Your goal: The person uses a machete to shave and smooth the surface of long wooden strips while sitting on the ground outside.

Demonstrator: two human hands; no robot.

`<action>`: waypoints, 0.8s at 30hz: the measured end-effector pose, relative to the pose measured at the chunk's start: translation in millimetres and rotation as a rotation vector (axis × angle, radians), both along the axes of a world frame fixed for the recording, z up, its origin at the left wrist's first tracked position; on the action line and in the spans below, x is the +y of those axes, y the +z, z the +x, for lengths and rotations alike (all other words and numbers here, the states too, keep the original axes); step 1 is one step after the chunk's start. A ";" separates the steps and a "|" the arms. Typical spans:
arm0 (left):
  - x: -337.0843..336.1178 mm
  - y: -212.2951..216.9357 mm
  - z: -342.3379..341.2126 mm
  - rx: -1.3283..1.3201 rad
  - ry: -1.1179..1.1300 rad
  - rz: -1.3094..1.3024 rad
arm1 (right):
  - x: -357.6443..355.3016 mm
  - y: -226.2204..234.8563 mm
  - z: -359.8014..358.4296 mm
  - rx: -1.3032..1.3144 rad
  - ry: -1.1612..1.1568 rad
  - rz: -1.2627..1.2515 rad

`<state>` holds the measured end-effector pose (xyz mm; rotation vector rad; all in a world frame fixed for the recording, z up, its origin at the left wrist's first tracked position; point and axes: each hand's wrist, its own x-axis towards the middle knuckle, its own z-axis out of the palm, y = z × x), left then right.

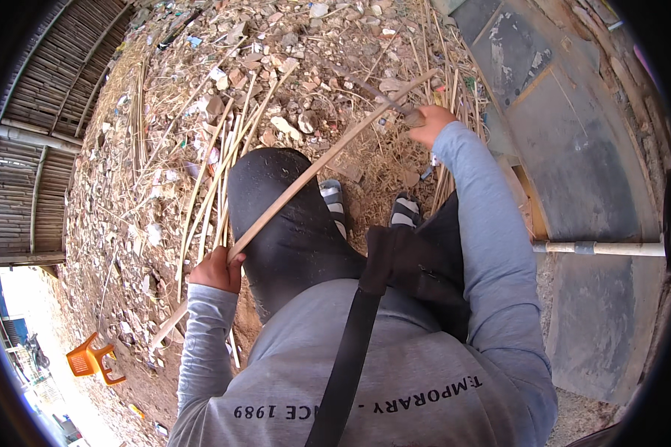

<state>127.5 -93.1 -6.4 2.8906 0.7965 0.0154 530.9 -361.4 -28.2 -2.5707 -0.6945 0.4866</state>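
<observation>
Nearest the lens we see our own grey long-sleeved shirt point(395, 372), crossed by a black shoulder strap point(347, 357) that runs up to a black fabric pouch point(417, 261) lying in our lap. A line of dark print runs across the shirt's lower part; we do not copy it. What the pouch contains cannot be told.

Our left hand point(218, 270) sits beside the left knee of the black trousers point(283, 216), fingers closed around the lower part of a long pale split-bamboo strip point(313, 165). The strip rises diagonally across the knee toward the upper right, with its lower end projecting down and left past the hand.

Our right hand point(429, 123) is fisted around the handle of a dark-bladed knife point(376, 93). The blade meets the strip near its upper end; the exact contact is too small to resolve.

Two feet in striped sandals point(334, 195) rest on dry straw and rubble. A loose bundle of thin bamboo slivers point(216, 171) lies on the ground left of the knee.

At lower left stands an orange plastic chair point(89, 360), well apart. A white pipe point(596, 248) crosses the grey curved concrete slab point(574, 149) on the right. A woven bamboo wall point(30, 149) closes the left edge.
</observation>
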 end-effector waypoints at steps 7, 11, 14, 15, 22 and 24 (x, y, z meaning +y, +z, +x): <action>-1.8 -2.3 1.4 -0.019 0.002 -0.002 | 0.2 -9.7 -2.6 0.067 0.076 0.023; -1.4 2.5 0.4 -0.016 0.006 0.009 | -0.9 -2.4 1.2 0.092 -0.033 -0.023; -0.2 -5.6 -2.3 -0.015 -0.005 0.032 | 4.0 7.5 -15.3 -0.088 0.109 -0.002; 0.3 -5.9 -1.1 -0.036 -0.019 0.022 | 4.2 12.0 -16.6 -0.036 0.145 -0.028; 1.3 2.3 -0.3 -0.032 -0.048 0.062 | -5.4 -9.6 -0.9 -0.019 -0.006 -0.025; 2.8 3.6 0.2 -0.005 -0.039 0.052 | 2.4 4.7 -12.2 -0.047 0.069 -0.058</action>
